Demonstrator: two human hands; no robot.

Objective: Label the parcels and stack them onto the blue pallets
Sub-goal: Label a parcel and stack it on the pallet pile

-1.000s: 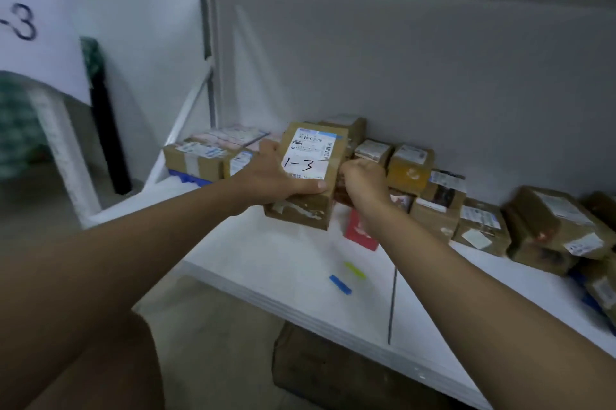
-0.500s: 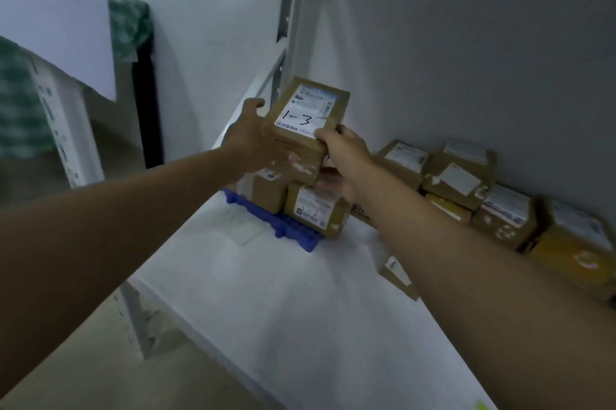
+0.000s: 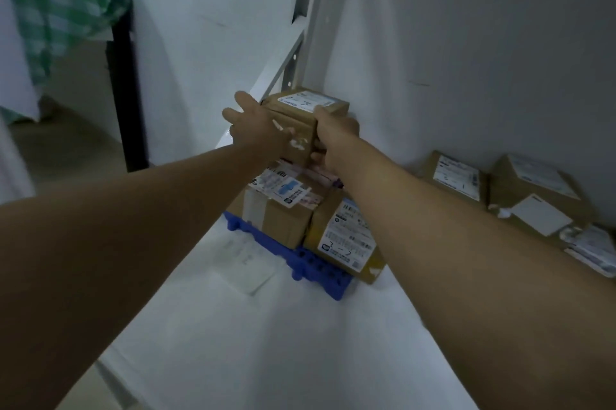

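A brown cardboard parcel (image 3: 301,109) with a white label sits on top of the parcel stack (image 3: 283,209) that stands on a blue pallet (image 3: 316,271). My left hand (image 3: 256,127) lies against its left side with the fingers spread. My right hand (image 3: 335,136) grips its right front corner, thumb on top beside the label. Two lower parcels with labels show beneath my arms.
The pallet stands on a white shelf board (image 3: 266,343) against a grey back panel. A white upright post (image 3: 311,9) rises behind the stack. More labelled parcels (image 3: 500,189) lie at the right. A paper slip (image 3: 248,268) lies left of the pallet.
Both hands carried the labelled parcel left and down onto the stack on the blue pallet. My left fingers have spread apart. The view has moved closer.
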